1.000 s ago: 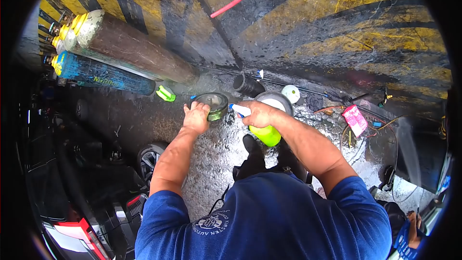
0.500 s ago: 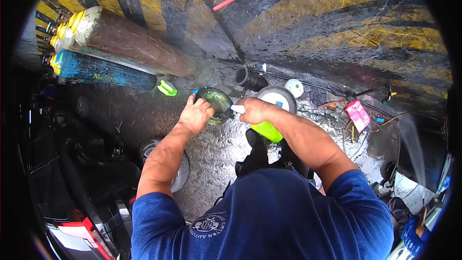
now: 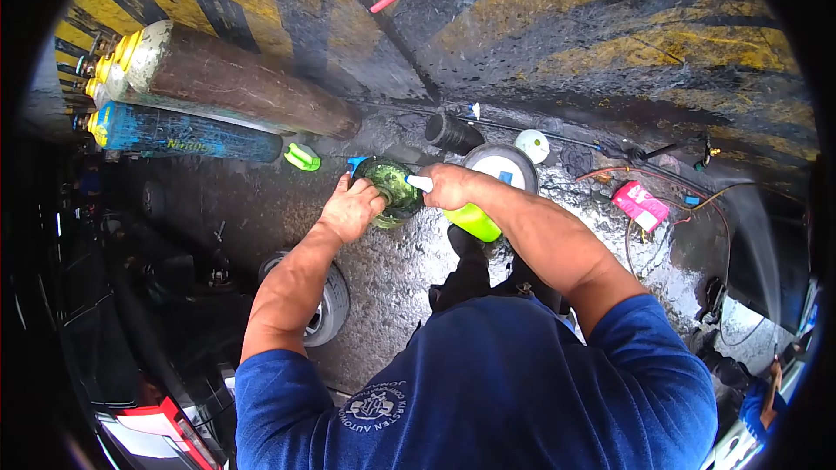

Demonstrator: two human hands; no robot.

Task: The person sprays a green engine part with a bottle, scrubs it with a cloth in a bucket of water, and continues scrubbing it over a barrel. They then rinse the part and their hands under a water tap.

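Observation:
My left hand [image 3: 353,207] is closed on the near-left edge of a round, greenish, see-through container [image 3: 402,176], which is wet inside. A small blue piece [image 3: 356,163] sticks out by my left fingertips. My right hand [image 3: 450,187] is wrapped round the top of a bright green spray bottle [image 3: 473,223]. Its white nozzle [image 3: 421,183] points left, right at the container's rim. The bottle's trigger is hidden by my fingers.
Gas cylinders, one brown [image 3: 248,78] and one blue [image 3: 187,130], lie at the left. A lime-green piece [image 3: 302,157], black tube [image 3: 453,133], wheel [image 3: 335,309] and pink packet [image 3: 640,204] are around the wet floor. Water sprays [image 3: 759,235] near a person [image 3: 759,409] at the right.
The view has shifted slightly. The green bottle has moved a little up and left with my right hand, and more of the container's inside now shows.

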